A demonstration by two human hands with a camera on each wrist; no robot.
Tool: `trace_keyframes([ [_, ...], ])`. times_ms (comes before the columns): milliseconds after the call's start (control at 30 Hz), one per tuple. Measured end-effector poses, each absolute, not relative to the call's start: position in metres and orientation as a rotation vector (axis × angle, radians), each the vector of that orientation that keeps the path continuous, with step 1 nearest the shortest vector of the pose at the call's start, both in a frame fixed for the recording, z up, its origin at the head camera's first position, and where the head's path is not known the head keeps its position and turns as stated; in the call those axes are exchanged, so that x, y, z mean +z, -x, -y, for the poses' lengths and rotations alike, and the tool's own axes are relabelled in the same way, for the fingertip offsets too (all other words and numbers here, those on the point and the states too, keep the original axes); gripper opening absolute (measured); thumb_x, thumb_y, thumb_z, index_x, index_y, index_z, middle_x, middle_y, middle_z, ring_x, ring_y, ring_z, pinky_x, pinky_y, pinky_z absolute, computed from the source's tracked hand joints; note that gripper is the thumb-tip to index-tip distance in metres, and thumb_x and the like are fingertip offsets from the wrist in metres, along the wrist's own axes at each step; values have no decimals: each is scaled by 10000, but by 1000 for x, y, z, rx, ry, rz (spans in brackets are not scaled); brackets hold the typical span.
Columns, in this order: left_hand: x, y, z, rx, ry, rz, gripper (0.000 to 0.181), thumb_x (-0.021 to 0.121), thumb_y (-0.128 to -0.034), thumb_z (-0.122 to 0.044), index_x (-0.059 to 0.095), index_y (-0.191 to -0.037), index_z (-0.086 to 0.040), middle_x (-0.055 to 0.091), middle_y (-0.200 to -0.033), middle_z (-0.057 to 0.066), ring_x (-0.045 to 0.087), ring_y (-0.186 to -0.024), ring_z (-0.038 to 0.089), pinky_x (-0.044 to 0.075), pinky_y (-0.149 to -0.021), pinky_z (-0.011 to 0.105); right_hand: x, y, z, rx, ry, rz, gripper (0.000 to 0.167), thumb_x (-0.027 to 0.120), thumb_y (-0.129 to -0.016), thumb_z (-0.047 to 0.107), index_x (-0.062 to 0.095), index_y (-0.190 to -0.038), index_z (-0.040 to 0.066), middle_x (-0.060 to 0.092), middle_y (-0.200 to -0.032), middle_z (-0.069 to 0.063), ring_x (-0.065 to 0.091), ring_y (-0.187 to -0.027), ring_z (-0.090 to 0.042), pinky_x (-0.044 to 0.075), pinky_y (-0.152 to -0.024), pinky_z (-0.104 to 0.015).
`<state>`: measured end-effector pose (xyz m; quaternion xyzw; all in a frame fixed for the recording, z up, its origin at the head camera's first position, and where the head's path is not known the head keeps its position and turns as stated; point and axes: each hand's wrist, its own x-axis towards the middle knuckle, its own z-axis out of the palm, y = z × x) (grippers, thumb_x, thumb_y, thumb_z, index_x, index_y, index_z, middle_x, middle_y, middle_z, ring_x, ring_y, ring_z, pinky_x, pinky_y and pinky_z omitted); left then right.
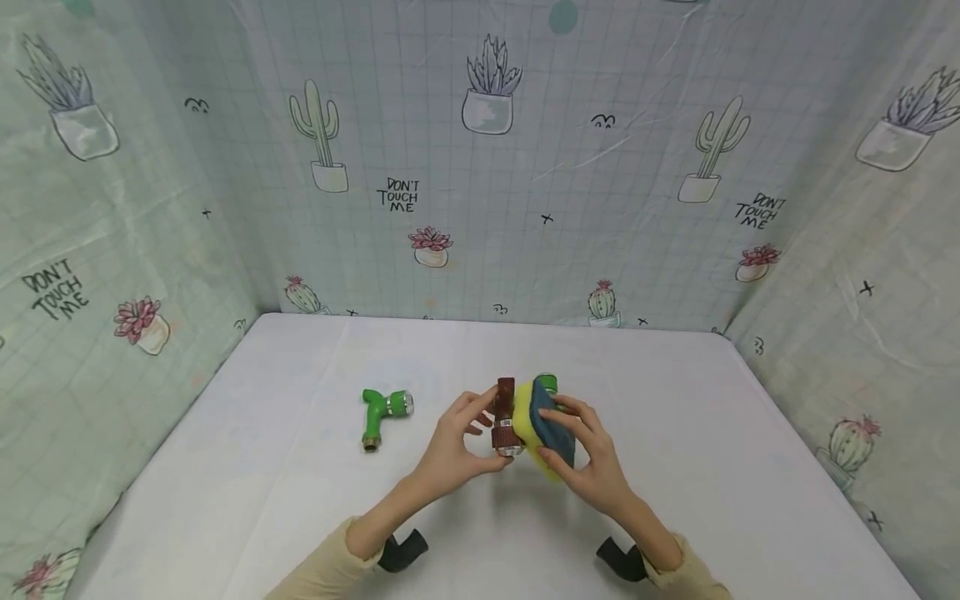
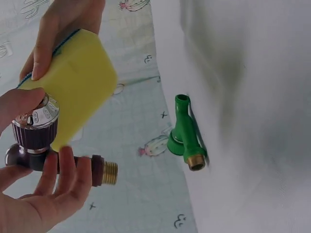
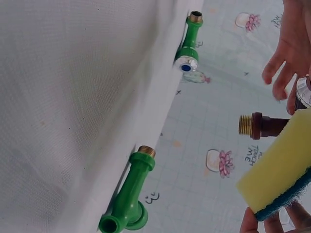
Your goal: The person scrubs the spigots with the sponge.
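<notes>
My left hand [image 1: 448, 454] grips a dark brown tap [image 1: 505, 415] with a chrome-capped knob. Its thumb presses the knob's cap, while the fingers curl under the body [image 2: 31, 136]; the brass thread sticks out beyond them. Opposite, my right hand [image 1: 596, 467] holds a sponge [image 1: 555, 433] by its blue scouring side. The yellow face [image 2: 87, 82] is turned to the brown tap and sits against or very close to it. Both things are held above the white table. In the right wrist view, the tap's threaded end [image 3: 250, 125] shows past the sponge.
A green tap [image 1: 377, 415] lies on the white table [image 1: 262, 500] to the left. Another green tap [image 1: 547, 383] lies behind the sponge, mostly hidden in the head view. Patterned cloth walls [image 1: 495, 183] stand at the back and sides.
</notes>
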<state>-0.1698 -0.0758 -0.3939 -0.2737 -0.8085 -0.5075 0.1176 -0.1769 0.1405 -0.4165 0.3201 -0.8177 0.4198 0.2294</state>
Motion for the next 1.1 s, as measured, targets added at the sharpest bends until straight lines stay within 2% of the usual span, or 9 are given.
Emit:
trace_keyframes([
  [100, -391, 171, 77, -1697, 784, 2414, 833, 763, -650, -47, 347, -1369, -101, 540, -1029, 130, 593, -784, 161, 536, -681, 263, -416, 178, -139, 1125, -882, 2244, 516, 720, -692, 51, 561, -1166, 176, 452, -1262, -106, 435, -1144, -178, 467, -847, -359],
  [167, -390, 172, 79, -1832, 773, 2443, 836, 750, -661, -28, 326, -1378, -95, 526, -1058, 167, 599, -767, 152, 538, -672, 247, -415, 178, -138, 1105, -890, 2240, 522, 723, -688, 57, 561, -1169, 182, 446, -1266, -104, 430, -1134, -178, 465, -831, -373],
  [367, -388, 177, 84, -2139, 756, 2521, 833, 732, -717, -120, 265, -1405, -175, 450, -1174, 195, 611, -893, 199, 525, -743, 277, -415, 180, -138, 1057, -923, 2212, 531, 730, -676, 66, 569, -1166, 192, 437, -1274, -113, 403, -1095, -188, 453, -773, -348],
  [500, -389, 178, 83, -2263, 718, 2465, 764, 716, -743, -183, 305, -1387, -211, 449, -1175, 193, 632, -881, 215, 527, -745, 311, -414, 181, -138, 1036, -929, 2212, 525, 737, -664, 66, 584, -1149, 197, 439, -1270, -114, 395, -1109, -204, 466, -783, -333],
  [667, -393, 178, 79, -2359, 679, 2358, 730, 705, -749, -127, 332, -1375, -154, 447, -1121, 191, 654, -812, 201, 537, -728, 344, -411, 181, -137, 1034, -949, 2240, 506, 740, -676, 93, 590, -1145, 213, 435, -1276, -101, 365, -1149, -193, 450, -847, -310],
  [900, -390, 183, 86, -2619, 544, 2263, 715, 702, -751, -115, 318, -1352, -68, 514, -1068, 149, 642, -852, 175, 513, -758, 443, -405, 186, -146, 1014, -976, 2279, 490, 742, -688, 109, 594, -1142, 216, 458, -1266, -98, 387, -1118, -219, 446, -815, -367],
  [1000, -385, 184, 91, -2744, 508, 2208, 655, 693, -762, -129, 347, -1299, 15, 510, -1120, 156, 625, -887, 175, 489, -786, 485, -403, 189, -154, 997, -976, 2305, 485, 744, -691, 110, 598, -1141, 217, 465, -1265, -97, 400, -1092, -225, 447, -793, -394],
  [1100, -383, 184, 95, -2819, 477, 2191, 622, 679, -773, -121, 367, -1278, 68, 485, -1197, 180, 609, -935, 182, 485, -806, 478, -400, 191, -161, 993, -979, 2324, 483, 743, -694, 103, 600, -1142, 212, 465, -1273, -97, 401, -1089, -219, 442, -786, -396],
])
